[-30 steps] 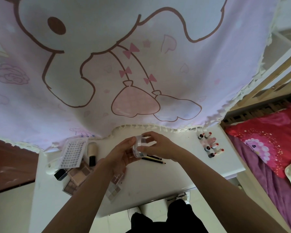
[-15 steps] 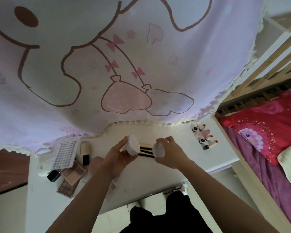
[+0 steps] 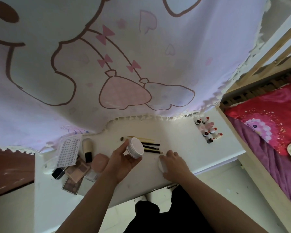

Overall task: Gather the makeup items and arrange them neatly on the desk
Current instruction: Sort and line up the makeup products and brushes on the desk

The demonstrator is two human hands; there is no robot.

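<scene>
Bare desk (image 3: 181,137) lies open between the brushes (image 3: 150,146) and the lipsticks (image 3: 208,132), and along the front right of the right hand (image 3: 173,163), which covers a lid (image 3: 161,165). Palettes (image 3: 76,173), a sheet (image 3: 68,152) and a bottle (image 3: 87,148) crowd the left. The curtain (image 3: 141,64) hangs down to the back edge. The left hand (image 3: 123,163), gripping a jar (image 3: 135,147), blocks the middle above the brushes. A bed frame (image 3: 242,157) stands just beside the right edge.

A round white jar (image 3: 135,147) sits tilted in the left hand (image 3: 123,163), just above the white desk (image 3: 183,142); its white lid (image 3: 161,163) is down at the desk surface, gripped by the right hand (image 3: 173,163). Thin dark brushes and pencils (image 3: 150,145) lie side by side just beyond the jar. Small lipsticks (image 3: 208,130) stand clustered at the far right. Palettes (image 3: 76,171), a pink compact (image 3: 99,163) and a black-capped bottle (image 3: 87,148) lie crowded at the left
</scene>
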